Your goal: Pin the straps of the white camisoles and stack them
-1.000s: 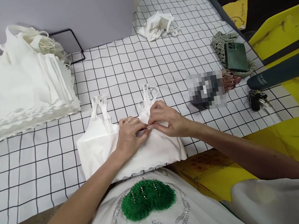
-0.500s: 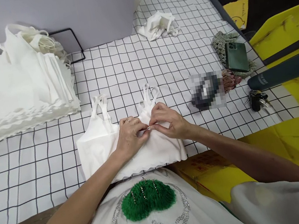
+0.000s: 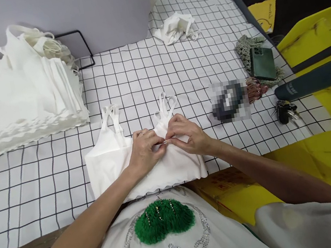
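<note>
A white bra [image 3: 108, 170] with looped shoulder straps lies spread on the table in front of me. Its scalloped lower hem faces my body. Over its middle, my left hand [image 3: 144, 151] pinches the fabric between thumb and fingers. My right hand [image 3: 188, 137] is closed in a pinch just beside it, thumb against forefinger. A tiny pale, ring-like piece [image 3: 165, 142] shows between the two sets of fingertips; its exact kind is too small to make out. Both hands partly cover the right cup.
A tall stack of white bras [image 3: 19, 94] stands at left, near a black wire stand [image 3: 84, 44] and grey box [image 3: 48, 20]. Beyond lies a crumpled white garment [image 3: 177, 28]. Rightward are a blurred dark object [image 3: 228, 101], phone [image 3: 263, 64], keys [image 3: 285, 111] and dark bottle [image 3: 317, 76].
</note>
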`<action>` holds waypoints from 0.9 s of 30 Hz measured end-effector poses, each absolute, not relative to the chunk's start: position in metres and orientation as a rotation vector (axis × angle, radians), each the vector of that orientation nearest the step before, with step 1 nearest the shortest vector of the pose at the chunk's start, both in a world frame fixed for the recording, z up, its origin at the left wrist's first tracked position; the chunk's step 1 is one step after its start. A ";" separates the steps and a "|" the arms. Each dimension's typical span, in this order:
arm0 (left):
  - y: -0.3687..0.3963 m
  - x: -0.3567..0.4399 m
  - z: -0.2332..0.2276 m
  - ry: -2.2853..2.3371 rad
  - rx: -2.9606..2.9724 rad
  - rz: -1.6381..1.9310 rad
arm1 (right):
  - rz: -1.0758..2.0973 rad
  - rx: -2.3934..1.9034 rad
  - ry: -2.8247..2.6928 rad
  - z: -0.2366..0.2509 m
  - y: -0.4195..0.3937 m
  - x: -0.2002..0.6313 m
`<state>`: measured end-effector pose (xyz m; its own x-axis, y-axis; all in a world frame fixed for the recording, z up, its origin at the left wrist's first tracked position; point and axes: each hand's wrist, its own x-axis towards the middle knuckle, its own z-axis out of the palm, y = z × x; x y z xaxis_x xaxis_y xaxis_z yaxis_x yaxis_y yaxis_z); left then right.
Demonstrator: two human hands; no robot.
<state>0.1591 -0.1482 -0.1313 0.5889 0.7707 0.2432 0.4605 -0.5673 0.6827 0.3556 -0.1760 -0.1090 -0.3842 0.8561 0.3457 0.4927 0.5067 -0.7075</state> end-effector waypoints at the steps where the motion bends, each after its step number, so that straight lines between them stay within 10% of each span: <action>1: -0.148 0.159 -0.132 0.972 2.250 0.728 | 0.656 -1.096 -2.047 -0.109 -0.176 0.356; 27: -0.148 0.159 -0.132 0.992 2.248 0.682 | 0.575 -1.116 -2.147 -0.110 -0.176 0.356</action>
